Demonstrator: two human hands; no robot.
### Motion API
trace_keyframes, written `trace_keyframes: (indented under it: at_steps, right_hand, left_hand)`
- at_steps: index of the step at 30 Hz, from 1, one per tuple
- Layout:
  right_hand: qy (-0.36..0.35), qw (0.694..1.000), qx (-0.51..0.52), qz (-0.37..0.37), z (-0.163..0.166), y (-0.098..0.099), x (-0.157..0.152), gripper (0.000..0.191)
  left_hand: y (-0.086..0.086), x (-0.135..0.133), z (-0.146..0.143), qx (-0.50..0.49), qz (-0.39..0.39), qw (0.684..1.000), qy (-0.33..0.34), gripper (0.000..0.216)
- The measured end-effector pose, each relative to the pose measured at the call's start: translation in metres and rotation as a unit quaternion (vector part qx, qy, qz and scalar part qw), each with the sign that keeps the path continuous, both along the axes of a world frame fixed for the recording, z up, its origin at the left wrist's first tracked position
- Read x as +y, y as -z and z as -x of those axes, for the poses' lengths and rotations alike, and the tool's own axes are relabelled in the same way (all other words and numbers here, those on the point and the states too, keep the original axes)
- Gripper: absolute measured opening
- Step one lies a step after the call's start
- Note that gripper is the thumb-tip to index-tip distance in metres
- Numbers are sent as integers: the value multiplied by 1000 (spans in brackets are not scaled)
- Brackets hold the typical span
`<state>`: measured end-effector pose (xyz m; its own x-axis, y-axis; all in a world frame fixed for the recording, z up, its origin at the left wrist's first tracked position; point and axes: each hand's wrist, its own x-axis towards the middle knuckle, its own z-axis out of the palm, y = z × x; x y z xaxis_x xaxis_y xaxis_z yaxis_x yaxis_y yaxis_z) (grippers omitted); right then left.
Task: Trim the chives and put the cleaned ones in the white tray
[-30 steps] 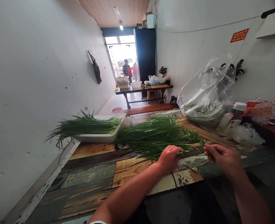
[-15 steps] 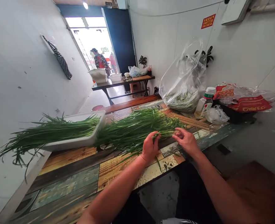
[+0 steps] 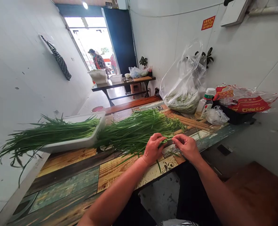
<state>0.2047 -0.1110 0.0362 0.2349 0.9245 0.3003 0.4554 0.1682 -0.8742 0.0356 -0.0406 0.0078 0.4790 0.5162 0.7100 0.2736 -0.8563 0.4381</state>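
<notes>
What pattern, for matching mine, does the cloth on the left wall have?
The hanging cloth shows black-and-white checks, best in the head view.

Long green garlic chives in a loose, flat heap

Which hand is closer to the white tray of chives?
The left hand is nearer, right of the white tray past the loose chives; the right hand sits farther off, beyond the left.
</notes>
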Motion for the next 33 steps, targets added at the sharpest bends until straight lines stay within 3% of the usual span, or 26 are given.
trace_keyframes:
  at_steps: [6, 12, 17, 20, 27, 33]
  right_hand:
    - [-23, 997, -65, -46, 5, 2, -4, 22]
    - [38, 998, 25, -38, -9, -4, 1, 34]
    - [-1, 999, 39, -14, -5, 4, 12, 33]
    - [1, 997, 67, -22, -2, 6, 14, 32]
    - [-43, 999, 26, -9, 8, -17, 12, 33]
    - [-30, 998, 47, 0, -1, -6, 24, 39]
  left_hand:
    - [0, 0, 5, 12, -50, 999, 7, 17]
    - [-3, 0, 8, 5, -71, 997, 0, 15]
    - [-5, -1, 8, 18, -69, 997, 15, 14]
    - [-4, -1, 6, -8, -42, 999, 9, 14]
    - [3, 3, 3, -16, 58, 998, -8, 19]
    - [6, 5, 4, -15, 81, 997, -4, 25]
